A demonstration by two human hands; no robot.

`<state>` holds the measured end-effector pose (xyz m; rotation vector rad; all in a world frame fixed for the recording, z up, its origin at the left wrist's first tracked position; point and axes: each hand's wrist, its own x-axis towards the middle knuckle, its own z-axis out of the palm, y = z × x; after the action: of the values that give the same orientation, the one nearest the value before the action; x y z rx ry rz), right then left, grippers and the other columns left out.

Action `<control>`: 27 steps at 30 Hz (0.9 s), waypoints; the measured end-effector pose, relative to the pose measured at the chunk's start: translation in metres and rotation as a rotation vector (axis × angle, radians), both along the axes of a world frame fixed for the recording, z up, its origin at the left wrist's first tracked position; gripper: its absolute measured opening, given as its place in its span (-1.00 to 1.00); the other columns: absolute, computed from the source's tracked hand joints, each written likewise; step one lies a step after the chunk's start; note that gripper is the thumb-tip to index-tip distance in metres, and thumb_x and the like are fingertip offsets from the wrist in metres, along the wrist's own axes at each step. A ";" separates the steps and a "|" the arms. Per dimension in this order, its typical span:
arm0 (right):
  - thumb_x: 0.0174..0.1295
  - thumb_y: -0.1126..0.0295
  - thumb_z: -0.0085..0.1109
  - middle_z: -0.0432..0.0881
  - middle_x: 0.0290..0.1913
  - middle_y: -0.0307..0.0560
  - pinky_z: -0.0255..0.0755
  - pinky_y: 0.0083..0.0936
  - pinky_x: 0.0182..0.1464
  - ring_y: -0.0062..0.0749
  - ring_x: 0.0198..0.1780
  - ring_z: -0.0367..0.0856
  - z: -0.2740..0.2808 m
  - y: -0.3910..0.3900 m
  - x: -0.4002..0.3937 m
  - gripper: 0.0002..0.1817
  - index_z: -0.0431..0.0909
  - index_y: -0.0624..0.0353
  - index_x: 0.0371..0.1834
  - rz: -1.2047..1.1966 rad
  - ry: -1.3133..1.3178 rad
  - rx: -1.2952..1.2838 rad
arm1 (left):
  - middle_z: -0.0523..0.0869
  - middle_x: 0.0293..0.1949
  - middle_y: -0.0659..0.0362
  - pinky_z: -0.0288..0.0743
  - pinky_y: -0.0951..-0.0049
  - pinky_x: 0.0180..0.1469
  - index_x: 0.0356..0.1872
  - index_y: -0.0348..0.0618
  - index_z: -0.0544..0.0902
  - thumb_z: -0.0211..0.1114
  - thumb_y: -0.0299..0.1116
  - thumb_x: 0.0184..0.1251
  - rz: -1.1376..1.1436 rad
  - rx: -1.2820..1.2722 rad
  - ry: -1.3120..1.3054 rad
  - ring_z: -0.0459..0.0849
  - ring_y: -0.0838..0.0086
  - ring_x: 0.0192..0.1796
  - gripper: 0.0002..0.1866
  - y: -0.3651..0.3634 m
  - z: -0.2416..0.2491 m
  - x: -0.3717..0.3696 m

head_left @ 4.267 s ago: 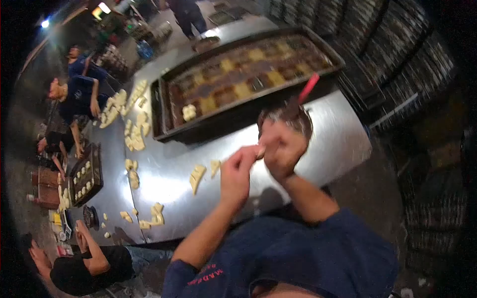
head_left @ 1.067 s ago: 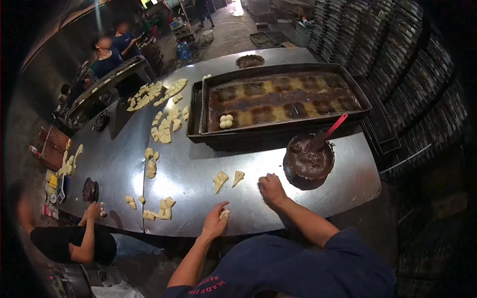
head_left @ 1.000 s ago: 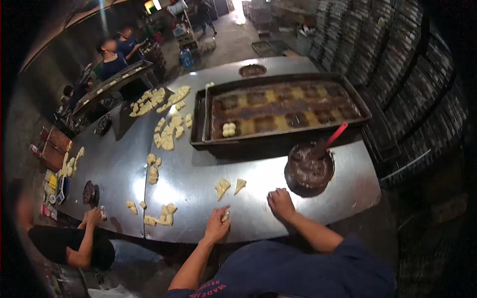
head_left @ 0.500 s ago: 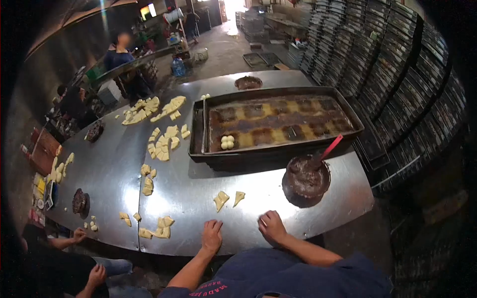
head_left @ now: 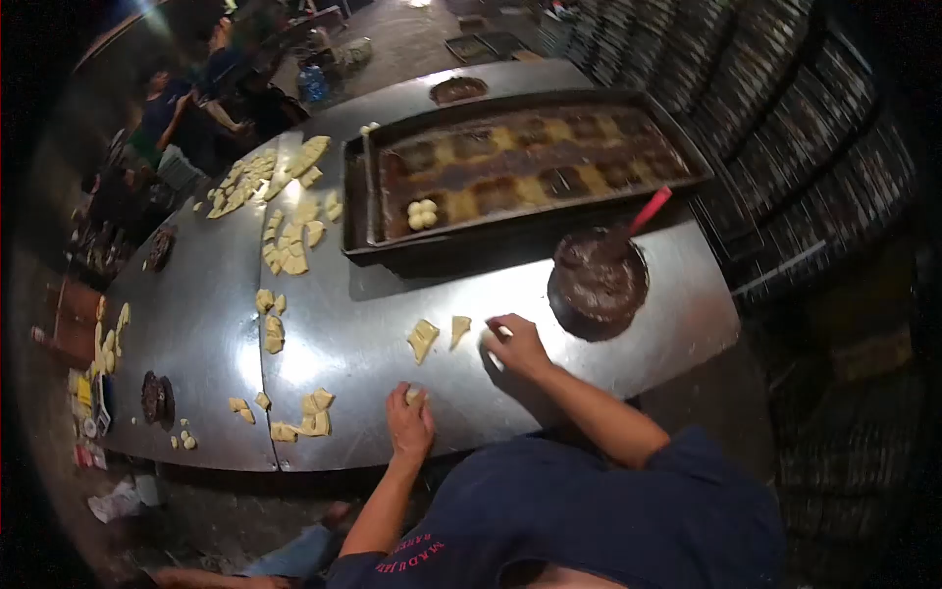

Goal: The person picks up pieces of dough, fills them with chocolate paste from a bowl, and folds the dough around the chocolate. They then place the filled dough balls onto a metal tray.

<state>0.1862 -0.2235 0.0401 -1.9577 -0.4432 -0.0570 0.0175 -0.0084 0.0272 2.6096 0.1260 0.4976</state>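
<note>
My left hand (head_left: 410, 422) is at the table's near edge, its fingers curled round a small pale dough ball (head_left: 416, 397). Farther forward, my right hand (head_left: 517, 348) is closed with a pale dough ball (head_left: 488, 338) at its fingertips. Just beyond that hand lie two flat dough pieces, one small (head_left: 460, 330) and one larger (head_left: 423, 340). To the right stands a round pot of dark brown filling (head_left: 597, 285), with a red-handled spatula (head_left: 652, 209) leaning in it.
A large oiled baking tray (head_left: 549, 221) stands behind, a cluster of dough balls (head_left: 422, 214) in its near-left corner. More cut dough (head_left: 287, 243) lies on the steel table (head_left: 343, 363). Stacked trays (head_left: 785, 128) fill the right. Other people (head_left: 167, 113) are at the far left.
Both hands have lifted and curled, and pale dough balls now show in them. My view has tilted down. The nearby person at lower left has mostly dropped out of view.
</note>
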 end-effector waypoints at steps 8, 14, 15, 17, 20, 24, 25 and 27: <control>0.16 0.38 0.38 0.68 -0.35 -0.01 0.51 -0.45 -0.26 -0.32 -0.32 0.66 0.086 0.001 -0.021 -0.85 0.70 0.24 -0.44 0.017 0.003 0.369 | 0.72 -0.17 0.09 0.58 0.48 -0.09 -0.09 -0.38 0.66 0.30 -0.56 0.29 0.167 -0.889 0.048 0.69 0.46 -0.17 -0.81 -0.077 0.099 0.063; 0.33 0.12 0.29 0.39 -0.80 -0.10 0.28 -0.37 -0.63 -0.54 -0.71 0.44 0.195 -0.041 0.018 -0.43 0.45 0.24 -0.79 -0.326 -0.047 0.634 | 0.67 -0.29 0.26 0.37 0.67 -0.11 -0.22 -0.31 0.69 0.20 -0.19 0.54 -0.173 -1.487 0.047 0.55 0.68 -0.19 -0.67 -0.163 0.202 0.121; 0.36 0.11 0.26 0.36 -0.82 -0.09 0.25 -0.37 -0.65 -0.57 -0.73 0.42 0.206 -0.044 0.016 -0.40 0.43 0.25 -0.81 -0.238 0.082 0.829 | 0.59 -0.43 0.34 0.27 0.64 -0.31 -0.43 -0.22 0.63 0.20 -0.12 0.54 -0.185 -1.289 -0.113 0.45 0.72 -0.36 -0.60 -0.170 0.196 0.136; 0.39 0.16 0.22 0.41 -0.79 -0.04 0.28 -0.40 -0.63 -0.59 -0.72 0.43 0.169 -0.037 0.007 -0.43 0.49 0.30 -0.77 -0.236 -0.405 0.376 | 0.60 -0.39 0.24 0.47 0.49 -0.28 -0.30 -0.24 0.65 0.13 0.12 0.51 0.099 -1.412 -0.067 0.57 0.57 -0.31 -0.47 -0.185 0.209 0.149; 0.42 0.21 0.17 0.32 -0.81 -0.23 0.16 -0.46 -0.64 -0.68 -0.70 0.26 0.154 -0.043 -0.018 -0.42 0.49 0.36 -0.77 -0.248 -0.249 0.528 | 0.53 -0.46 0.29 0.41 0.49 -0.41 -0.50 -0.10 0.55 0.11 0.34 0.39 -0.112 -1.768 0.268 0.52 0.55 -0.42 -0.36 -0.144 0.149 0.162; 0.32 0.30 0.27 0.62 -0.55 -0.24 0.31 -0.59 -0.51 -0.72 -0.52 0.48 0.105 -0.093 -0.002 -0.66 0.68 0.30 -0.56 -0.092 0.644 0.576 | 0.68 -0.23 0.12 0.58 0.32 -0.13 -0.27 -0.24 0.59 -0.20 0.36 0.49 0.073 -1.965 0.751 0.64 0.35 -0.27 -0.24 -0.153 0.054 0.174; 0.28 0.34 0.28 0.70 -0.42 -0.20 0.39 -0.63 -0.43 -0.72 -0.42 0.56 0.085 -0.110 0.013 -0.76 0.73 0.30 -0.45 0.019 0.764 0.699 | 0.69 -0.13 0.07 0.59 0.25 -0.05 -0.13 -0.30 0.59 -0.24 0.33 0.52 0.121 -1.993 0.764 0.65 0.30 -0.20 -0.23 -0.157 0.047 0.183; 0.26 0.38 0.30 0.74 -0.38 -0.21 0.48 -0.63 -0.31 -0.70 -0.38 0.60 0.076 -0.134 0.043 -0.75 0.73 0.34 -0.11 -0.040 0.488 0.382 | 0.65 0.02 0.00 0.58 0.17 0.03 0.13 -0.31 0.50 -0.27 0.28 0.55 0.022 -1.807 0.797 0.63 0.23 -0.09 -0.24 -0.159 0.053 0.201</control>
<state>0.2290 -0.3574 0.1159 -1.5352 -0.0616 0.2862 0.2181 -0.1670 0.0799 0.8519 0.5350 -0.5364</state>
